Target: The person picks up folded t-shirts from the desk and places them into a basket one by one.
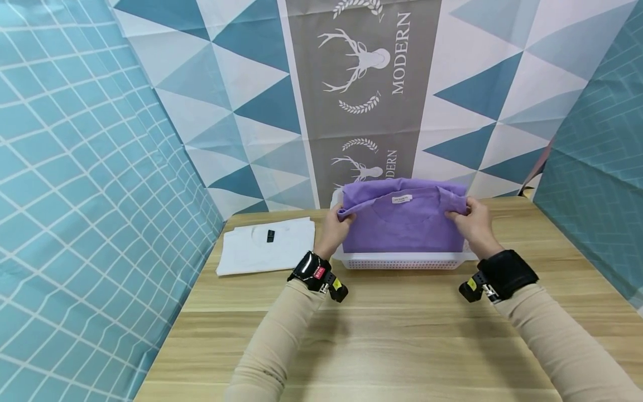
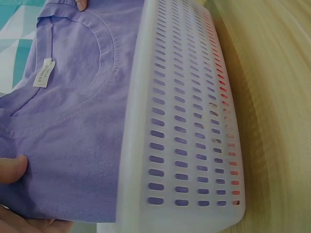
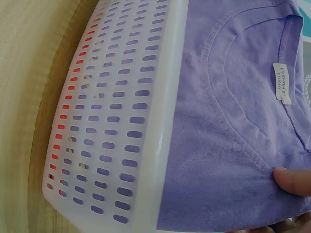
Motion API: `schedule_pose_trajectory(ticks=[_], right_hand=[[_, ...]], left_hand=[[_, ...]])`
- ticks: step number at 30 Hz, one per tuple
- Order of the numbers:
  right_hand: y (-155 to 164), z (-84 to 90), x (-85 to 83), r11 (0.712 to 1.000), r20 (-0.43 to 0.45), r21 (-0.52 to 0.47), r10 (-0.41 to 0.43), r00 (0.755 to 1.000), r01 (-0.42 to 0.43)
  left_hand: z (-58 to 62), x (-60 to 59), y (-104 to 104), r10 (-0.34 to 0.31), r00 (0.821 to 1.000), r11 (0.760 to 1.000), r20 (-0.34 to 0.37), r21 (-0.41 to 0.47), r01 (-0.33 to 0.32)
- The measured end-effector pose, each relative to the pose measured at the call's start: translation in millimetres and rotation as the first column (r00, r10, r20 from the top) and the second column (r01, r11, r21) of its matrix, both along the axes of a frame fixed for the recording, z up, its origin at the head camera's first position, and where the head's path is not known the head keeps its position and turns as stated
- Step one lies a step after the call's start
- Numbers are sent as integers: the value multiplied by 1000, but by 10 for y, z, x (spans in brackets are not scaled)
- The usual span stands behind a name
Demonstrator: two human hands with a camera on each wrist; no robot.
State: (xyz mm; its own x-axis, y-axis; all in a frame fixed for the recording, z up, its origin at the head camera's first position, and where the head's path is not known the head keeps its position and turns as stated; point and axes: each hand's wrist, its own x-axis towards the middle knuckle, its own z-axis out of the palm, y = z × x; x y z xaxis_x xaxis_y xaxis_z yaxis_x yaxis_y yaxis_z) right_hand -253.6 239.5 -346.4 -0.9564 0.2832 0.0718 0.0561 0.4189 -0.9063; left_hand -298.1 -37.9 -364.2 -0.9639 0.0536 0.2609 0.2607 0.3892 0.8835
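Note:
A purple T-shirt [image 1: 407, 223] with a white neck label stands raised in a white perforated basket [image 1: 402, 261]. My left hand [image 1: 334, 226] pinches its left upper edge, thumb in front and fingers behind. On the opposite side, my right hand [image 1: 471, 220] grips the right upper edge the same way. In the left wrist view the left thumb [image 2: 13, 169] presses on the purple cloth; the right wrist view has the right thumb [image 3: 292, 181] beside the neckline. The shirt's lower part is hidden behind the basket's front wall, and something red shows through the lowest holes.
A folded white T-shirt [image 1: 266, 245] with a black neck label lies on the wooden table [image 1: 397, 335], left of the basket. Patterned cloth [image 1: 241, 100] hangs behind the table, and blue sheets [image 1: 85, 184] hang along the sides.

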Motion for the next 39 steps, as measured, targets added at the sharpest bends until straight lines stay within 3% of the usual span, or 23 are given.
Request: schedule_pose_trajectory(ticks=[7,13,25,29,32,35,39], right_hand=[[28,-60,-23,999,53,-30,19,998,-17],[28,-110,-55,999,72,-37,27,997,-25],[-28,-351,-123,995,86,100,-26,996,17],[-36,-415,-142,989,126,147,-17,992,-1],[-28,-469,-155,982,175,181,29,984,-61],[-5,-516,-171,946,206,283,97,974,-154],[40,-526,-194,850,278,455,148,949,-266]], left_hand=[[-51,-21,30,7,1000,1000,18,-22,-7],[-113,-58,61,23,1000,998,-9,-54,-23],[-271,-38,158,114,993,986,-18,-117,-115],[-302,-33,178,111,994,984,9,-141,-109],[-322,-30,193,104,993,982,47,-166,-95],[-352,-58,199,99,991,980,91,-182,-82],[-466,-191,185,89,987,960,130,-276,-50]])
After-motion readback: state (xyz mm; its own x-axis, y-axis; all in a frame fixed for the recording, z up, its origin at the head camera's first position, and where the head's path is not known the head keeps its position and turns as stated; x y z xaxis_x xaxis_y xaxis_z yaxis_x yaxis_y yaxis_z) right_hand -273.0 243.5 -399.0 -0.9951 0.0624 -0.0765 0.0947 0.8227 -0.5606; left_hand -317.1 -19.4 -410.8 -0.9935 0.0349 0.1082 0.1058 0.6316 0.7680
